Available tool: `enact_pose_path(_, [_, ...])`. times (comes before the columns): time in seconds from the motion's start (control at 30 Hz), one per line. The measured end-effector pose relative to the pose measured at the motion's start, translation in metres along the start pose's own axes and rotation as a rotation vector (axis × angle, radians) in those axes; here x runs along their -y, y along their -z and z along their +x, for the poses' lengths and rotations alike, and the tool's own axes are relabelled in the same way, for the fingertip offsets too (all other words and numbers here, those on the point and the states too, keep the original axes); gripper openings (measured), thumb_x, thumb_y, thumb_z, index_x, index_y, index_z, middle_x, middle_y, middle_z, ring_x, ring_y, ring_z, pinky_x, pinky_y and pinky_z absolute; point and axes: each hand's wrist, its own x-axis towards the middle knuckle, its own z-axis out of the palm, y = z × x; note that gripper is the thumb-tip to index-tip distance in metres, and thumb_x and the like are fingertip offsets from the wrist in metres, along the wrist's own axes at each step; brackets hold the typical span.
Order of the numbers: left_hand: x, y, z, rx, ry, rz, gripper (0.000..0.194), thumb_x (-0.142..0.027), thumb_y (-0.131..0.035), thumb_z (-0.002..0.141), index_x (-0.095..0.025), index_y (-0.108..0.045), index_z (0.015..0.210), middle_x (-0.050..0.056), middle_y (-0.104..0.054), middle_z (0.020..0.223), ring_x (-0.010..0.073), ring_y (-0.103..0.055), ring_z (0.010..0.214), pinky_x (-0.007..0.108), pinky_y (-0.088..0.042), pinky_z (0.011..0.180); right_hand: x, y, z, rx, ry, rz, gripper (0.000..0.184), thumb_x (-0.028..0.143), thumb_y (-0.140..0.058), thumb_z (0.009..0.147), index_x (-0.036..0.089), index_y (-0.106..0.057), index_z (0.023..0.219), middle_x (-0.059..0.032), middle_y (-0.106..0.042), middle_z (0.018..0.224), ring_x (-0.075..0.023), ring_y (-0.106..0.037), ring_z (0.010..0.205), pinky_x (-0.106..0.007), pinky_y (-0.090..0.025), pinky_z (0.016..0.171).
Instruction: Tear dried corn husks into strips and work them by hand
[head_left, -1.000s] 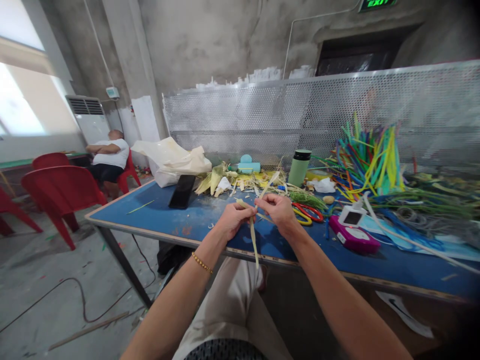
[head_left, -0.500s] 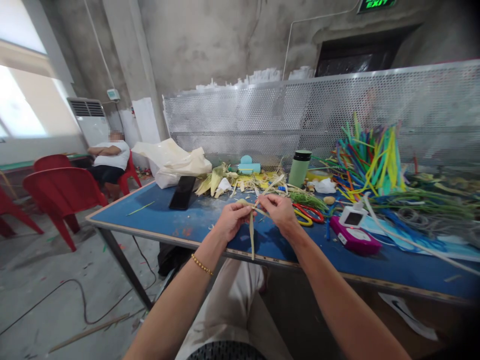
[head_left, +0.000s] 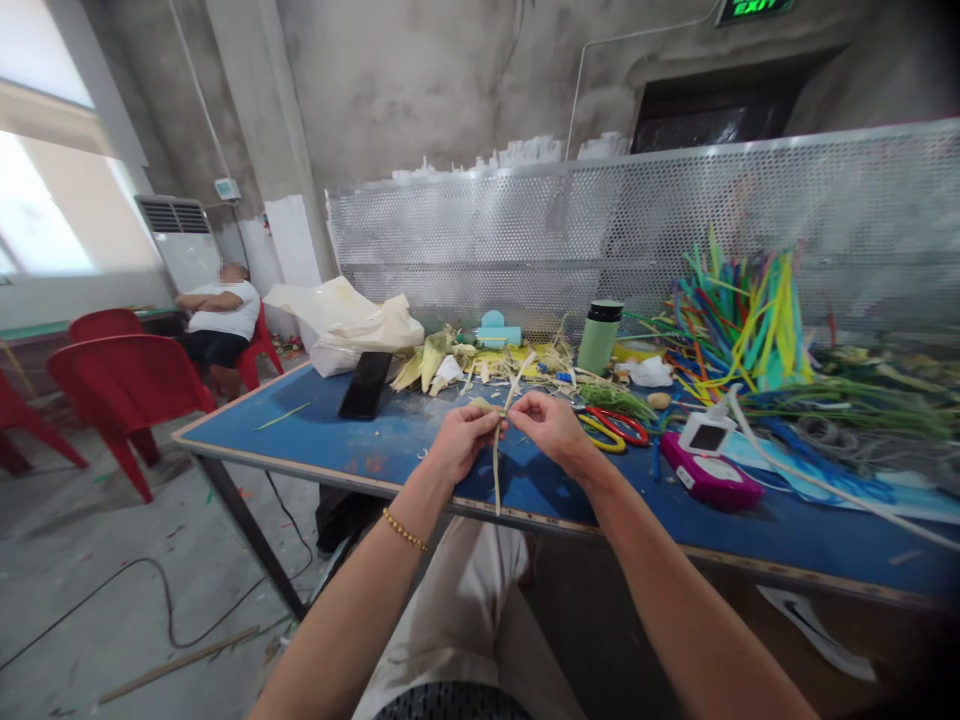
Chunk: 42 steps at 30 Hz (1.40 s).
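Note:
Over the table's front edge, my left hand (head_left: 461, 442) pinches pale green corn husk strips (head_left: 496, 478) where they cross. One end hangs down past the table edge and another sticks up and away. My right hand (head_left: 553, 428) is closed beside it, thumb and forefinger pinched close to the crossing. What lies between those fingertips is too small to make out clearly. Beyond my hands is a pile of corn husks (head_left: 429, 364) and scraps. Scissors with red handles (head_left: 628, 428) and yellow handles (head_left: 602, 436) lie just right of my right hand.
A black phone (head_left: 364, 386) and a white plastic bag (head_left: 349, 325) are on the left. Behind stands a green bottle (head_left: 598, 340). To the right are a magenta box (head_left: 705, 475), a white cable (head_left: 825, 488) and colourful strips (head_left: 772, 320). One person (head_left: 225, 310) sits far left.
The hanging strip end has swung slightly left. The strip that ran across toward my right hand no longer shows there, and my right fingers have shifted slightly. My left hand keeps its hold.

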Motion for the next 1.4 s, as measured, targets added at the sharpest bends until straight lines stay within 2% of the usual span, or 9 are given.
enact_pose_path(0.43, [-0.0012, -0.0006, -0.0001, 0.005, 0.034, -0.030, 0.022, -0.023, -0.080, 0.061, -0.008, -0.066, 0.068, 0.004, -0.063, 0.061, 0.0089, -0.056, 0.055, 0.022, -0.044, 0.059, 0.0006, -0.0005, 0.0018, 0.002, 0.014, -0.022, 0.017, 0.032, -0.060, 0.071, 0.016, -0.059, 0.065, -0.0027, -0.063, 0.061, -0.0136, -0.055, 0.055, -0.025, -0.045, 0.054])
enact_pose_path(0.9, [-0.0008, 0.0004, 0.0005, -0.010, 0.014, -0.060, 0.020, -0.020, -0.079, 0.063, -0.007, -0.067, 0.072, 0.006, -0.065, 0.065, 0.0090, -0.058, 0.057, 0.021, -0.044, 0.058, -0.0062, -0.0012, 0.0009, 0.020, 0.046, 0.002, 0.014, 0.030, -0.060, 0.073, 0.016, -0.062, 0.074, -0.0053, -0.069, 0.070, -0.0169, -0.062, 0.063, -0.028, -0.048, 0.060])
enact_pose_path(1.1, [-0.0005, -0.0005, 0.0014, -0.029, 0.031, -0.082, 0.018, -0.014, -0.078, 0.062, -0.007, -0.068, 0.076, 0.007, -0.067, 0.067, 0.0096, -0.059, 0.057, 0.022, -0.046, 0.060, -0.0054, 0.0000, 0.0005, -0.023, 0.051, -0.084, 0.013, 0.029, -0.059, 0.072, 0.017, -0.062, 0.069, -0.0035, -0.066, 0.064, -0.0151, -0.058, 0.057, -0.026, -0.044, 0.055])
enact_pose_path(1.4, [-0.0008, -0.0011, -0.0002, -0.053, 0.044, -0.023, 0.021, -0.021, -0.081, 0.061, -0.007, -0.066, 0.067, 0.006, -0.066, 0.063, 0.0089, -0.057, 0.051, 0.021, -0.044, 0.055, -0.0073, -0.0011, 0.0014, -0.009, 0.046, -0.121, 0.016, 0.031, -0.058, 0.072, 0.016, -0.061, 0.065, -0.0015, -0.061, 0.058, -0.0123, -0.050, 0.053, -0.024, -0.038, 0.051])
